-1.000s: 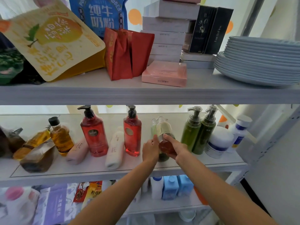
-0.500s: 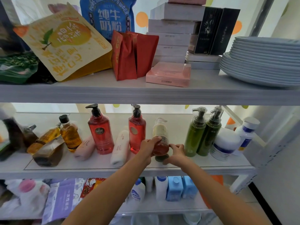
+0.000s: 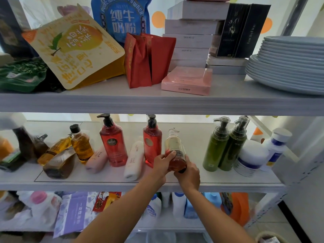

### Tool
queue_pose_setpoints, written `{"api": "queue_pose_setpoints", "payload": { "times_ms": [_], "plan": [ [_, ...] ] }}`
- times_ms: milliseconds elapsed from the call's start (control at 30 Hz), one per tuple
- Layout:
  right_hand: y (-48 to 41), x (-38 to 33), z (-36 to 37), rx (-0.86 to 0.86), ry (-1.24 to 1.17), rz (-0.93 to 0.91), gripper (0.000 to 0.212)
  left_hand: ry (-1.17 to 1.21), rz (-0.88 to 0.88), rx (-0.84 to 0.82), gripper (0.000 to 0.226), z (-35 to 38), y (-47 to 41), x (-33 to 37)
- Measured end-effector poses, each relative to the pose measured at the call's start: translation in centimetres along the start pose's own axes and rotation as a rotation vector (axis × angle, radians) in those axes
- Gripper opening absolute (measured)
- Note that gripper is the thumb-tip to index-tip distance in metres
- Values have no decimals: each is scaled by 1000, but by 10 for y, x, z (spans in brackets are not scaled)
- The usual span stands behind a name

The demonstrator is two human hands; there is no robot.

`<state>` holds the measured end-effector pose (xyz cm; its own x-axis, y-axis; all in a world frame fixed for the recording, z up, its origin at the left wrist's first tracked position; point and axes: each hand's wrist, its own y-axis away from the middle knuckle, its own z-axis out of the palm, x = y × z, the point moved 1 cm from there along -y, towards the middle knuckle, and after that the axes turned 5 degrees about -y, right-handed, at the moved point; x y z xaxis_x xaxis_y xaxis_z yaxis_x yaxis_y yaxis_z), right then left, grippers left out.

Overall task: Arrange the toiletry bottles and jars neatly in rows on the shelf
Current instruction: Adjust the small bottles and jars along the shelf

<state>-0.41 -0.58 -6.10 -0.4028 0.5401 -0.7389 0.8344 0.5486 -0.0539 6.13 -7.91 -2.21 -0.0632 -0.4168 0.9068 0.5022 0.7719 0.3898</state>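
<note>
We gripped one pump bottle with both hands.
Our left hand (image 3: 162, 163) and right hand (image 3: 188, 172) curled round the lower half of a clear plastic pump bottle of amber-red liquid (image 3: 175, 146), apparently set on the white middle shelf (image 3: 105, 185), though its base was hidden. We judged the job about half done: red pump bottles (image 3: 114, 144) and green pump bottles (image 3: 216, 146) stood upright on either side, while a white tube (image 3: 134, 162), a pink tube (image 3: 97, 159) and toppled amber bottles (image 3: 59, 163) awaited straightening.
</note>
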Motion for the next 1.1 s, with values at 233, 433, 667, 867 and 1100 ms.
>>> {"api": "queue_pose_setpoints", "payload": {
  "times_ms": [233, 433, 667, 867, 1100],
  "plan": [
    [1, 16, -5, 118, 62, 67, 75, 46, -54, 64, 27, 12, -5, -13],
    [-11, 37, -22, -56, 104, 33, 87, -143, -46, 164, 45, 29, -22, -36],
    [8, 31, -24, 54, 347, -154, 93, -619, -33, 56, 74, 29, -21, -35],
    [27, 2, 2, 369, 146, -434, 63, -732, 310, 118, 25, -8, 6, -45],
    [56, -52, 39, -150, -285, -136, 17, -544, 284, 601, 25, -78, 40, -43]
  ]
}}
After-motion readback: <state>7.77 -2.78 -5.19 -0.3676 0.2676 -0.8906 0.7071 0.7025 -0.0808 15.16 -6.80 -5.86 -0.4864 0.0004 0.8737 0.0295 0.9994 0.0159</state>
